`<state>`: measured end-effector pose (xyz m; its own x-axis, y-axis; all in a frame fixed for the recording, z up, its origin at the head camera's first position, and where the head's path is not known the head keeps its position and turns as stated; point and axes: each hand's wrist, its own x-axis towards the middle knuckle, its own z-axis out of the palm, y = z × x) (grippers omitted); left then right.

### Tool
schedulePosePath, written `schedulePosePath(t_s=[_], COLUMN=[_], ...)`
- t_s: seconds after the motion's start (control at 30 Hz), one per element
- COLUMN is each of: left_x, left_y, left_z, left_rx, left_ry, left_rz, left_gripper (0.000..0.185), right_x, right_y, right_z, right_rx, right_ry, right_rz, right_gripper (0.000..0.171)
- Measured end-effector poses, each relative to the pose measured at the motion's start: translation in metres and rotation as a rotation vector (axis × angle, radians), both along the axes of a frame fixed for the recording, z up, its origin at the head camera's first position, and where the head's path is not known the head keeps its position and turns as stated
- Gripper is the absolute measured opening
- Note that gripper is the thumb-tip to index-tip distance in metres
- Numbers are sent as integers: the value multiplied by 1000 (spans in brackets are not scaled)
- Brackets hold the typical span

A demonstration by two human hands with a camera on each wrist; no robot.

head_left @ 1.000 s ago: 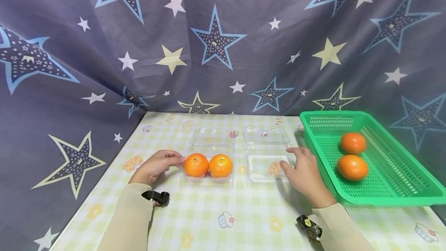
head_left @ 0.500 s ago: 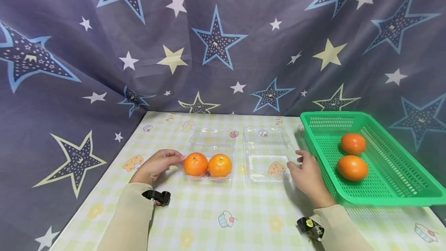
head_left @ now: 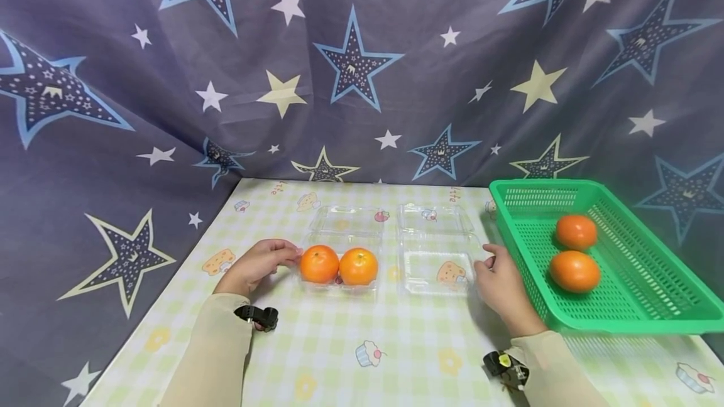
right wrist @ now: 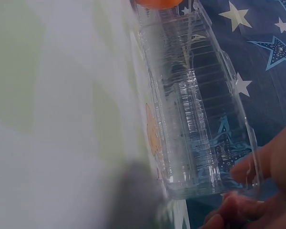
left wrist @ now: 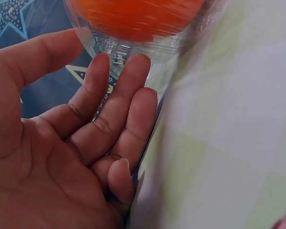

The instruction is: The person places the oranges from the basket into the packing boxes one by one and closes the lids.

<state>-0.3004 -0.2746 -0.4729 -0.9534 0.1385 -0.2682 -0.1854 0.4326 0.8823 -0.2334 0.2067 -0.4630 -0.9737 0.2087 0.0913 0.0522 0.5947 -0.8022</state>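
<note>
Fingers (left wrist: pixel 115 90) of the left hand (head_left: pixel 257 264) lie straight and relaxed, tips touching the left end wall of the clear plastic clamshell box holding 2 oranges (head_left: pixel 339 269); nothing is gripped. Left wrist view confirms it: fingertips against the clear wall, orange fruit just behind it.

Right hand (head_left: pixel 500 281) sits at the right edge of the empty clear plastic clamshell box (head_left: pixel 437 265). Right wrist view shows a fingertip (right wrist: pixel 257 167) against the clear rim, with the thumb seeming to meet it below, so it reads as a light pinch on the rim, though the view is blurred.

Both boxes stand open, lids folded back toward the star-printed curtain (head_left: pixel 362 68), side by side on the checked green-and-white surface (head_left: pixel 367 344). Empty box lies directly left of the right hand, with the open lid beyond the tray. Right hand is the nearer one to it; left hand is well apart, past the filled box.

Green perforated plastic basket (head_left: pixel 650 306) stands just right of the right hand, with 2 more oranges (head_left: pixel 574 271) inside.
</note>
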Motion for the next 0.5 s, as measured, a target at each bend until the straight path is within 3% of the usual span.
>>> schedulePosePath(t_s=[0.17,0.5], left_x=[-1,3], left_y=[-1,4], left_z=[6,18], left_rx=[11,28], left_ry=[2,29], left_rz=[24,124], left_gripper=[50,35], right_x=[0,1], right_y=[1,2], right_z=[0,-1], right_rx=[15,12], right_ry=[8,-19], right_rz=[-5,-4], right_gripper=[49,48])
